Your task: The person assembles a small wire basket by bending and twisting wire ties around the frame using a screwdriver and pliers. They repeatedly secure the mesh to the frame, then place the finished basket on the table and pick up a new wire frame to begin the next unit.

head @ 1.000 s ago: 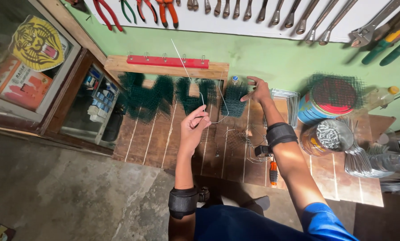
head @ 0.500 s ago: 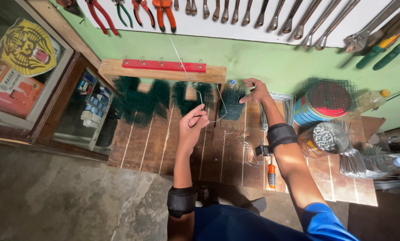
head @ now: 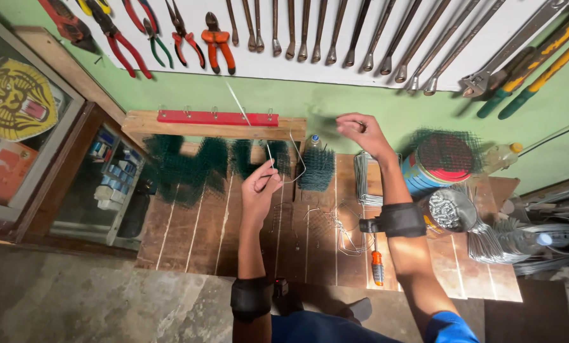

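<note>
My left hand [head: 260, 186] pinches a thin, bent steel wire [head: 283, 152] above the wooden bench top [head: 189, 235]. The wire runs up from the fingers, curves over and hooks down to the right; another strand slants up toward the wall. My right hand [head: 359, 131] is raised to the right with fingers curled, near the wire's far end; whether it grips the wire I cannot tell. Below the hands stand dark green bristly wire-mesh pieces [head: 316, 168].
Pliers [head: 217, 39] and wrenches [head: 360, 32] hang on the wall board. A red hook rail [head: 217, 117] sits on a wooden ledge. On the bench lie an orange-handled screwdriver [head: 377, 267], wire bundles [head: 360, 178], a mesh-covered can [head: 440, 162] and a jar of screws [head: 448, 211]. Cabinet at left [head: 100, 184].
The view has shifted a little. My right hand has lifted away to the right of the green mesh, and my left hand has drawn the wire into a wider loop.
</note>
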